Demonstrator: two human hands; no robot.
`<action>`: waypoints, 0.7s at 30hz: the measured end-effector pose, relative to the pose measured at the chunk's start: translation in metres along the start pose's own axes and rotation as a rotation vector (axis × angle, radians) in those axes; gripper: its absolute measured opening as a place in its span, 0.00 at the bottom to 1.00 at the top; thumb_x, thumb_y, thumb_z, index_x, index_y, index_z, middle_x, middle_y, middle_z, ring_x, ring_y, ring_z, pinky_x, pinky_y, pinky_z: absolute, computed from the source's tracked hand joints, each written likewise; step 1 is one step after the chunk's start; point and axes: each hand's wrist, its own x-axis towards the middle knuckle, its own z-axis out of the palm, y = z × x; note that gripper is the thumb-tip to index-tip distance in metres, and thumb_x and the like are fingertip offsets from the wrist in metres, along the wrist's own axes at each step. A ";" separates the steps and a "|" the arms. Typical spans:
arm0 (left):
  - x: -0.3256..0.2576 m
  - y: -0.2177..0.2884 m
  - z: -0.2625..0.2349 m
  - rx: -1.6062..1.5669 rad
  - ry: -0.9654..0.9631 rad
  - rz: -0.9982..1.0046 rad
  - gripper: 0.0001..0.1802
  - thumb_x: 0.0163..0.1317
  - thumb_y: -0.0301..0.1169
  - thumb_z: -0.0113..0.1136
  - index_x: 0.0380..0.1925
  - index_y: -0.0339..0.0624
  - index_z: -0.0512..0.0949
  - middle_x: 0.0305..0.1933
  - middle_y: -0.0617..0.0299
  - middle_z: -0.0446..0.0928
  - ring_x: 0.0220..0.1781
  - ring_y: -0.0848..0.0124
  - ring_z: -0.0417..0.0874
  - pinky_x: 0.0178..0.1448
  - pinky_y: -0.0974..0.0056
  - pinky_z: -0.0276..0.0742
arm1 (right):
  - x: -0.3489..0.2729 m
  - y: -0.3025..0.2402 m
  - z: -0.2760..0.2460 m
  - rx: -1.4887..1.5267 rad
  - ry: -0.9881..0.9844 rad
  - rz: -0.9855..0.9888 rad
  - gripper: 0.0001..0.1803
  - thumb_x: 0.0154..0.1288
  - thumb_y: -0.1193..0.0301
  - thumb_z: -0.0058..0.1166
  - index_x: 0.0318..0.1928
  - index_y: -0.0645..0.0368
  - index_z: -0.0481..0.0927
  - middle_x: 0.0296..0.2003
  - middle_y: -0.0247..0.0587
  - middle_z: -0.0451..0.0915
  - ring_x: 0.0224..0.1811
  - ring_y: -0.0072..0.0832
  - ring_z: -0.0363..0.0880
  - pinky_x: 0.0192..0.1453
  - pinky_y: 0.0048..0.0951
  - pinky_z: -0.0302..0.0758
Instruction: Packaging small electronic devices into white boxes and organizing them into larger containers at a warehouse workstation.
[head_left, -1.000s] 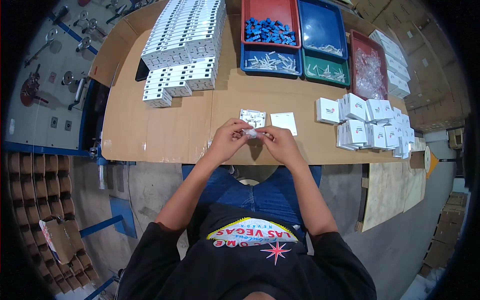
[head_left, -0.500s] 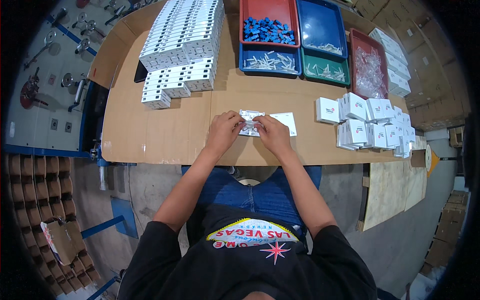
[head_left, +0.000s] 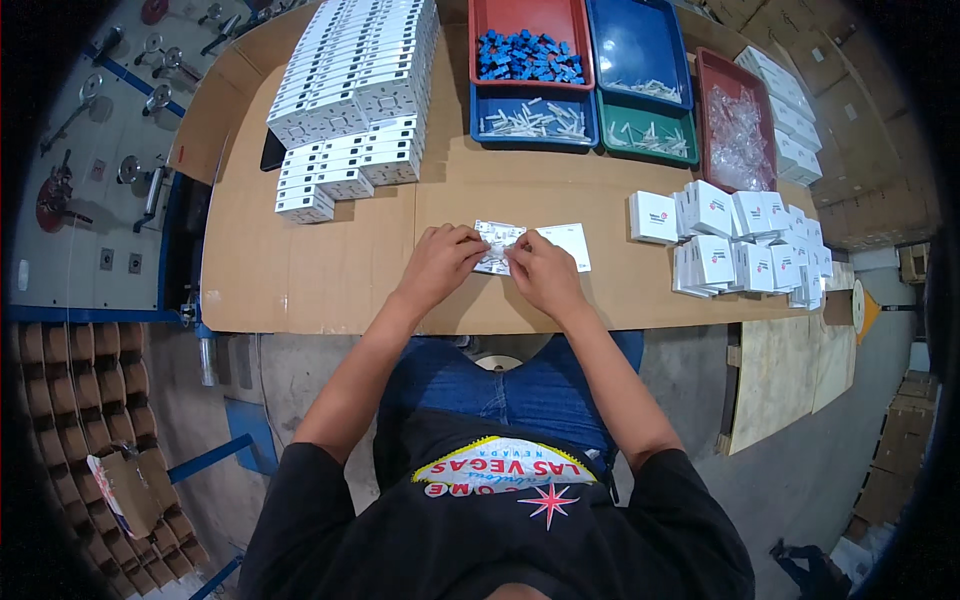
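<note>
My left hand (head_left: 442, 262) and my right hand (head_left: 547, 270) meet over a white printed sheet (head_left: 488, 232) near the front middle of the table. Fingers of both hands are pinched together, apparently at a small pale thing between them; it is too small and too covered to name. Part of the sheet is hidden under the fingertips. Beside it, just past my right fingers, a plain white card-like piece (head_left: 572, 240) lies flat on the cardboard.
Tall stacks of white boxes (head_left: 350, 90) stand back left on the cardboard-covered table (head_left: 300, 270). Behind my hands are a red tray of blue pieces (head_left: 530, 18), blue and green trays of white pieces (head_left: 650, 150), and a dark red tray of clear bags (head_left: 707, 165). Small white boxes (head_left: 710, 262) are piled right.
The whole view has shifted slightly. My fingertips have changed position a little over the sheet, uncovering more of its print; both hands stay pinched there.
</note>
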 end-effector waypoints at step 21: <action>-0.018 -0.007 -0.017 0.216 -0.198 0.253 0.20 0.65 0.41 0.68 0.54 0.46 0.83 0.56 0.63 0.82 0.56 0.63 0.80 0.63 0.56 0.73 | -0.008 0.007 -0.021 -0.180 -0.203 -0.215 0.16 0.64 0.69 0.62 0.51 0.57 0.86 0.50 0.34 0.83 0.49 0.31 0.83 0.48 0.38 0.75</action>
